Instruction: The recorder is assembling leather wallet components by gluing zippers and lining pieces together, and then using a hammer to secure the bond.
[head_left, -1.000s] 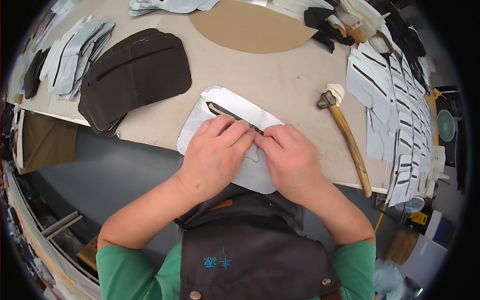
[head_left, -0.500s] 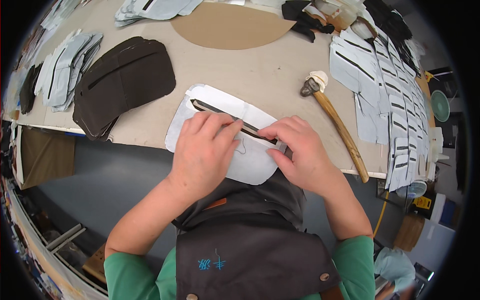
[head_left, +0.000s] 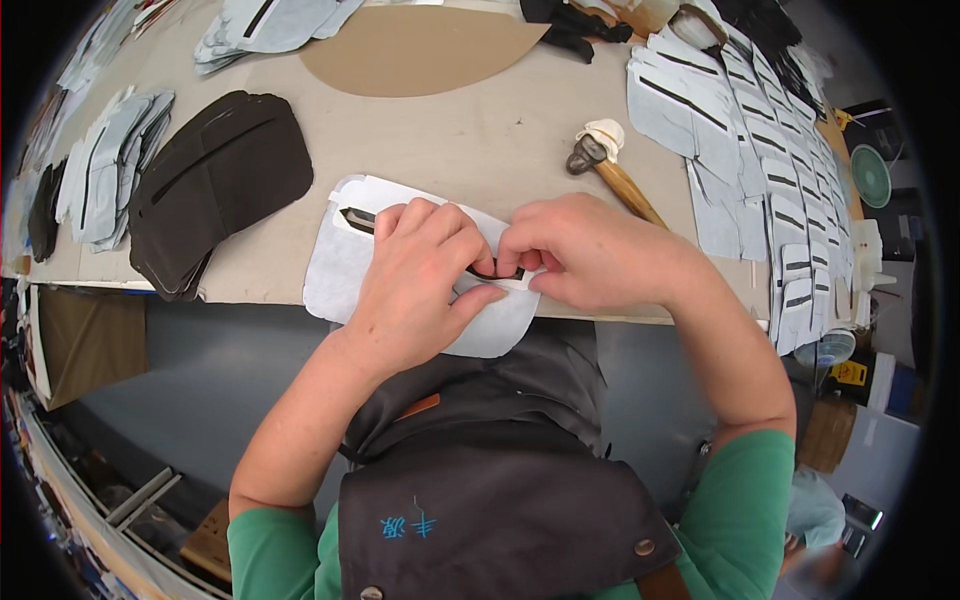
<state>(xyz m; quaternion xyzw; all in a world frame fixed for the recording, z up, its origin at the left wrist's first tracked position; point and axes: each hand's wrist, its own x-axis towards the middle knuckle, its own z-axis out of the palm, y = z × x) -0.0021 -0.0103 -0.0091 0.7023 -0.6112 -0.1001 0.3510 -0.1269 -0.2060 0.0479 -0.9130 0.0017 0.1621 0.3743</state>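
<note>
A white rounded panel (head_left: 340, 262) overhangs the table's near edge, a long dark-edged slot (head_left: 358, 219) running across it. My left hand (head_left: 425, 270) lies over the slot's middle, fingers curved, its index fingertip and thumb gripping the panel beside the opening. At the slot's right end my right hand (head_left: 570, 250) is closed, its thumb and curled fingers pinching the dark edge close to the left index finger. Both hands cover much of the slot, and what lies between the fingertips is hidden.
Left of the panel lies a stack of dark brown panels (head_left: 220, 180), with white slotted pieces (head_left: 110, 185) beyond it. A wooden-handled hammer (head_left: 628, 188) lies behind my right hand. Overlapping white pieces (head_left: 720, 190) cover the right side. A tan board (head_left: 420, 55) is at the back.
My right hand has turned and moved left along the slot, its fingers now curled close to the left ones. The left hand has slid slightly right along the panel.
</note>
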